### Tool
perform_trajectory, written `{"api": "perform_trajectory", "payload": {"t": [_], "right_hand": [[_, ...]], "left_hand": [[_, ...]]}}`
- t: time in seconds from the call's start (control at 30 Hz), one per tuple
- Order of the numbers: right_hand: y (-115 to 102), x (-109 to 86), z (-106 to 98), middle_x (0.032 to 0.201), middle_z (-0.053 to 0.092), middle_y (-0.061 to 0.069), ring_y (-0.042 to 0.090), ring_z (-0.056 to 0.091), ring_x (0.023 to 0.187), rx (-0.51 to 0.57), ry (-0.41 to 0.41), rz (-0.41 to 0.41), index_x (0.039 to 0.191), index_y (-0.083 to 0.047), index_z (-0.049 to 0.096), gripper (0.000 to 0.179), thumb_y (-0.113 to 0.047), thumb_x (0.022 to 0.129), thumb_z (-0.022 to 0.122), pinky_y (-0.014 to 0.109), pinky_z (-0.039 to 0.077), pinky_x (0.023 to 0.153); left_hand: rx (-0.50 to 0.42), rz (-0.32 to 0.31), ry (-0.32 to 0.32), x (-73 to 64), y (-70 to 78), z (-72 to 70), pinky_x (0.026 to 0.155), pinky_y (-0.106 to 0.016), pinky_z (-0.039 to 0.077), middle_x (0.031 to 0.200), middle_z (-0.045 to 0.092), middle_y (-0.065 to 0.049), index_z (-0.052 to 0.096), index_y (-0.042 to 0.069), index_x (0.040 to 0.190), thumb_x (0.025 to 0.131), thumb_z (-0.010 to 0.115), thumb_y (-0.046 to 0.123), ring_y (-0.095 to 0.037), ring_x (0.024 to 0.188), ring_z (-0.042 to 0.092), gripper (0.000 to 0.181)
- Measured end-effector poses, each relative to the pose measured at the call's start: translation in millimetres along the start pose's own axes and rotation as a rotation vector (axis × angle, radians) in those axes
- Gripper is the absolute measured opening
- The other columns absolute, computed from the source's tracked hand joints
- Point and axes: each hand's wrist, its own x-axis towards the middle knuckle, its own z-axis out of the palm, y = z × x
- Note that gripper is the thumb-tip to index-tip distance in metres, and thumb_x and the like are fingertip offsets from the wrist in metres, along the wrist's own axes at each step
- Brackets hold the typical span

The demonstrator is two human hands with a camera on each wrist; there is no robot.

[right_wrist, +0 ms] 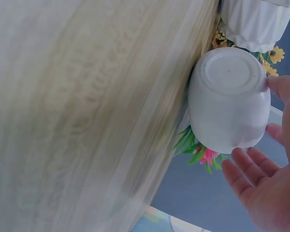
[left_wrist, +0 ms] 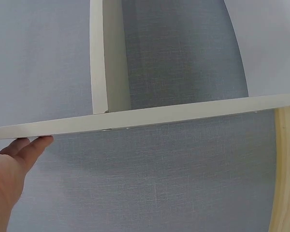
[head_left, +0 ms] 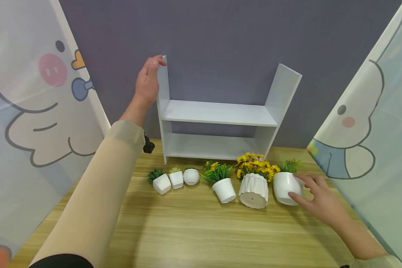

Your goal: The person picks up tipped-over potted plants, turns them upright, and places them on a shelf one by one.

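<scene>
Left hand [head_left: 147, 83]: your fingers are extended, tips touching the outside of the left panel [head_left: 164, 87] near its top, not wrapped round it.
White shelf [head_left: 220, 113]: stands at the back of the wooden table [head_left: 201, 230]; looks stiff.
Small pots: three left of centre, one angular pot [head_left: 162, 184], one middle pot [head_left: 176, 180], one ringed pot [head_left: 191, 176]; neither of your hands is on them.
Tapered pot [head_left: 224, 190]: tipped, base toward you, greenery [head_left: 222, 172] toward the shelf.
Ribbed pot [head_left: 253, 188]: tipped likewise, yellow flowers [head_left: 254, 163] spread behind it, just beside the round pot.
Round pot [head_left: 286, 188]: right end of the row, tipped on the table, base toward you, green leaves [right_wrist: 186, 140] and a pink bloom [right_wrist: 209, 155] at its far end.
Handling: smooth and glossy, so probably hard, slippery, the heavier sort, and able to chip. Best hold is the wide body, thumb opposite fingers; the leaves look too flimsy to lift by.
Right hand [head_left: 323, 201]: thumb and fingers parted wide at the round pot's right side, loosely bent, not closed round it; you can't tell how firmly the tips press.
</scene>
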Motion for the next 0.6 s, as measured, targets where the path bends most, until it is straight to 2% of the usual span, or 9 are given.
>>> {"api": "perform_trajectory", "payload": {"t": [0.23, 0.33, 0.47, 0.6], "right_hand": [[-0.1, -2.5, 0.0, 0.133, 0.053, 0.026, 0.048, 0.070, 0.103, 0.026, -0.026, 0.008, 0.151, -0.009, 0.057, 0.067, -0.026, 0.094, 0.088, 0.057, 0.058, 0.072], [-1.9, -2.6, 0.2, 0.135, 0.051, 0.031, 0.053, 0.071, 0.103, 0.040, -0.031, 0.039, 0.155, -0.008, 0.052, 0.071, -0.028, 0.096, 0.086, 0.062, 0.059, 0.072], [-6.0, 0.2, 1.7, 0.140, 0.045, 0.043, 0.061, 0.069, 0.107, 0.088, -0.077, 0.181, 0.160, 0.006, 0.037, 0.087, -0.038, 0.100, 0.082, 0.066, 0.062, 0.076], [-8.1, 7.3, 5.1, 0.145, 0.044, 0.049, 0.064, 0.068, 0.112, 0.194, -0.142, 0.320, 0.157, 0.021, 0.029, 0.099, -0.045, 0.102, 0.078, 0.054, 0.067, 0.076]], "left_hand": [[-0.018, 0.008, 0.003, -0.2, 0.0, 1.3, 0.128, -0.021, 0.027, 0.169, 0.052, 0.005, 0.065, 0.012, 0.126, 0.119, 0.033, 0.037, -0.002, 0.160, 0.037, 0.041], [-0.018, 0.000, 0.003, -0.3, -0.3, 1.6, 0.128, -0.021, 0.026, 0.170, 0.051, 0.006, 0.065, 0.015, 0.125, 0.119, 0.033, 0.038, -0.002, 0.161, 0.036, 0.041], [-0.025, -0.003, 0.011, 0.9, -0.7, 2.7, 0.128, -0.020, 0.026, 0.169, 0.052, 0.006, 0.066, 0.018, 0.123, 0.119, 0.034, 0.038, -0.002, 0.161, 0.036, 0.038], [-0.038, -0.002, 0.021, 1.1, -1.2, 3.8, 0.127, -0.020, 0.027, 0.169, 0.053, 0.005, 0.066, 0.018, 0.121, 0.119, 0.034, 0.037, -0.002, 0.160, 0.037, 0.037]]}}
